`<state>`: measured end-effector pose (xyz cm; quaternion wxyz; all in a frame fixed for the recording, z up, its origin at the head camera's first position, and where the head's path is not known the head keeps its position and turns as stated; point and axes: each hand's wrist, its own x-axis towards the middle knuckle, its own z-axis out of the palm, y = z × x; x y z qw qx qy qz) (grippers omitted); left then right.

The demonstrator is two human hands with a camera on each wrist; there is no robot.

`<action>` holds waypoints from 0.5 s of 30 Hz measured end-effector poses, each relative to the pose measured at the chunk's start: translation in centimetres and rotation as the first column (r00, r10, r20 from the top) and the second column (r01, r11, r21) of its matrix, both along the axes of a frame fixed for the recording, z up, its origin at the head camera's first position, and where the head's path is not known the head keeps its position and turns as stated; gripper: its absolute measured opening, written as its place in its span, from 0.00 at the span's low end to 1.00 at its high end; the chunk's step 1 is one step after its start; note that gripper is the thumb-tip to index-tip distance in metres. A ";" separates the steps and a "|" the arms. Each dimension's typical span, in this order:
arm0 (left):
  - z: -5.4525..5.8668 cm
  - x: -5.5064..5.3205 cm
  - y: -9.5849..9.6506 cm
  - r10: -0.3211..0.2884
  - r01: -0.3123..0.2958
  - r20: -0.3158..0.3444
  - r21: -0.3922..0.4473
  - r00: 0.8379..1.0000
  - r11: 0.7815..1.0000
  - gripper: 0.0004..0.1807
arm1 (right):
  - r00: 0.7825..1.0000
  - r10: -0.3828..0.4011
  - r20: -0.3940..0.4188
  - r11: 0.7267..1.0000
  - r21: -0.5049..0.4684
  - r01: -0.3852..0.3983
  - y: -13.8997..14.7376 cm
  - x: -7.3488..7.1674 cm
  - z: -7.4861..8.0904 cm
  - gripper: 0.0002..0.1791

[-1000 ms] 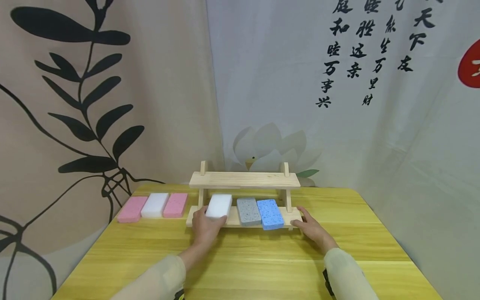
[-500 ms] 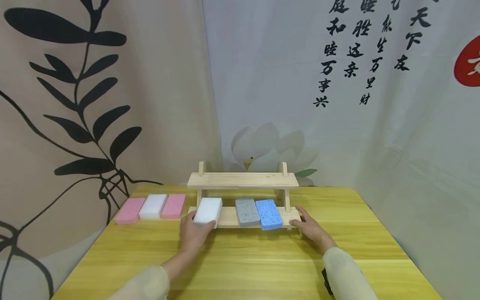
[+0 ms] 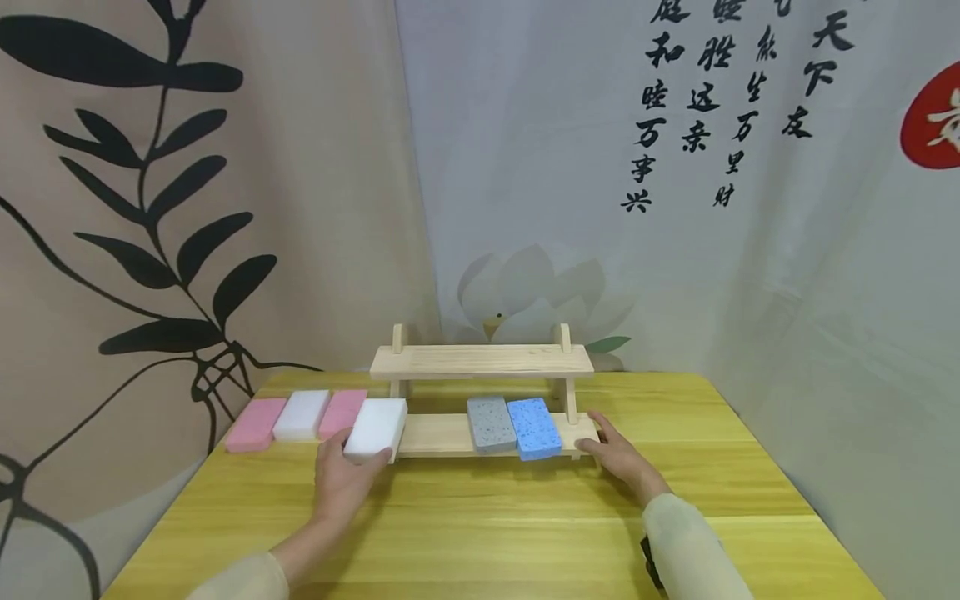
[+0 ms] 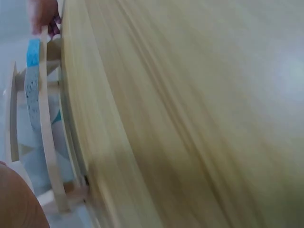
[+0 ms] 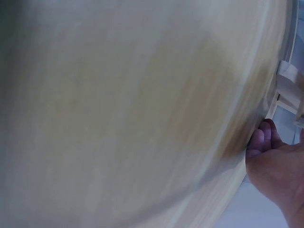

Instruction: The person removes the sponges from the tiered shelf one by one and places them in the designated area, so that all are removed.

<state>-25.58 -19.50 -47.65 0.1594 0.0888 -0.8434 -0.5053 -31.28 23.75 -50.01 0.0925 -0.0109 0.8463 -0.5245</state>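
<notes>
A white sponge (image 3: 377, 427) is pinched in my left hand (image 3: 343, 477), raised in front of the left end of a two-tier wooden rack (image 3: 442, 435). On the rack's lower shelf lean a grey sponge (image 3: 492, 425) and, touching it, a blue sponge (image 3: 535, 428). My right hand (image 3: 624, 457) grips the right end of that lower shelf. In the left wrist view, part of my left hand (image 4: 19, 202) shows at the lower left edge. The right wrist view has my right hand (image 5: 278, 164) at the rack's end, its fingers curled.
Left of the rack, a pink sponge (image 3: 256, 425), another white sponge (image 3: 302, 415) and a second pink sponge (image 3: 342, 412) lie in a row on the wooden table (image 3: 480, 525). A printed cloth (image 3: 525, 167) hangs behind the table.
My left hand has carried the white sponge leftward from the lower shelf, past the rack's left end. The right hand stays at the rack's right end. The head view has shifted slightly.
</notes>
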 end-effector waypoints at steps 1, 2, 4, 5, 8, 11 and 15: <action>0.0 0.1 -0.4 0.005 -0.005 0.006 -0.009 1.000 1.000 0.44 | 1.000 0.001 -0.001 1.000 0.001 -0.001 0.0 0.0 0.0 0.45; 0.0 0.2 -0.8 0.009 -0.009 0.012 -0.016 1.000 1.000 0.45 | 1.000 0.002 -0.001 1.000 0.002 -0.002 0.0 0.0 0.0 0.45; 0.0 0.3 -1.6 0.021 -0.020 0.018 -0.035 1.000 0.999 0.46 | 1.000 0.001 0.000 1.000 0.000 -0.001 0.0 0.0 0.1 0.45; -0.1 0.3 -2.0 0.030 -0.029 0.023 -0.048 0.999 0.998 0.47 | 1.000 0.001 0.000 1.000 0.002 -0.001 0.0 0.0 0.1 0.45; -0.3 0.4 -3.0 0.050 -0.049 0.024 -0.074 0.998 0.996 0.48 | 1.000 0.005 0.000 1.000 0.007 -0.005 0.0 0.0 0.1 0.45; -0.6 0.4 -3.9 0.064 -0.062 0.015 -0.093 0.998 0.994 0.48 | 1.000 0.006 0.004 1.000 0.001 -0.006 0.0 0.1 0.2 0.45; -1.2 0.4 -5.0 0.072 -0.071 0.008 -0.101 0.997 0.992 0.48 | 1.000 0.006 0.006 1.000 0.002 -0.006 -0.1 0.1 0.1 0.45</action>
